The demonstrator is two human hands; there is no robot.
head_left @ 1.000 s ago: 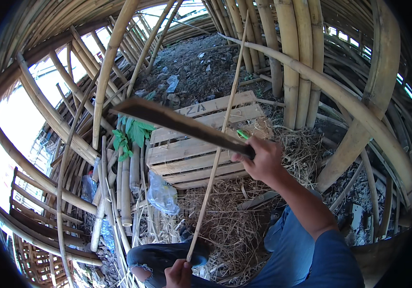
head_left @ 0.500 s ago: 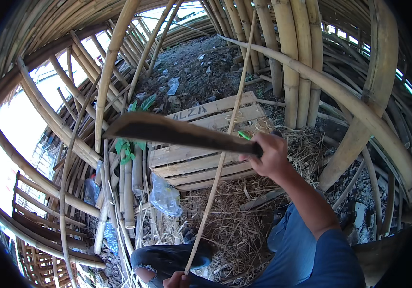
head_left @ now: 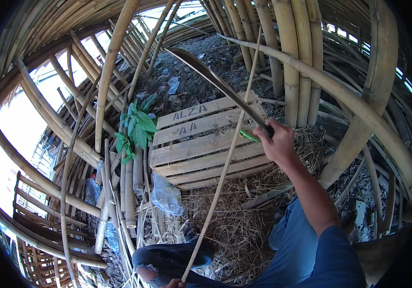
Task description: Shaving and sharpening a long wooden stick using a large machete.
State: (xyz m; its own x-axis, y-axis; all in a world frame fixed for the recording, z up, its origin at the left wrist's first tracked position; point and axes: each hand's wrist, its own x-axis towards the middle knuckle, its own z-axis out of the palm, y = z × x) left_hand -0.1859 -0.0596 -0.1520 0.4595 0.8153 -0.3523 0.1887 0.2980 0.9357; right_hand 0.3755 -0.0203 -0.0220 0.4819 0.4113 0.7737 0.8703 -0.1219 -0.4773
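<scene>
A machete [head_left: 211,77] with a wide, dark blade is gripped in my right hand [head_left: 280,140]. Its tip points up and to the far left, and the blade crosses a long, thin bamboo strip [head_left: 225,166]. My left hand [head_left: 173,283], cut off by the lower edge, holds the near end of that strip. From there the strip rises slantwise between my knees toward the bamboo poles at the far side. Behind it lies a slatted wooden crate [head_left: 194,146] with dark lettering. A small bright green object [head_left: 249,136] shows near my right hand, its kind unclear.
Thick bamboo poles [head_left: 292,62] stand at the far right, and a slanting pole [head_left: 340,98] crosses there. A green leafy plant [head_left: 138,126] grows left of the crate, above a clear plastic bag [head_left: 166,194]. Dry shavings [head_left: 237,223] cover the ground between my legs.
The machete has swung from nearly level to tip-up, away from me. My right hand has shifted slightly right, and the strip's far end has tilted a little to the right.
</scene>
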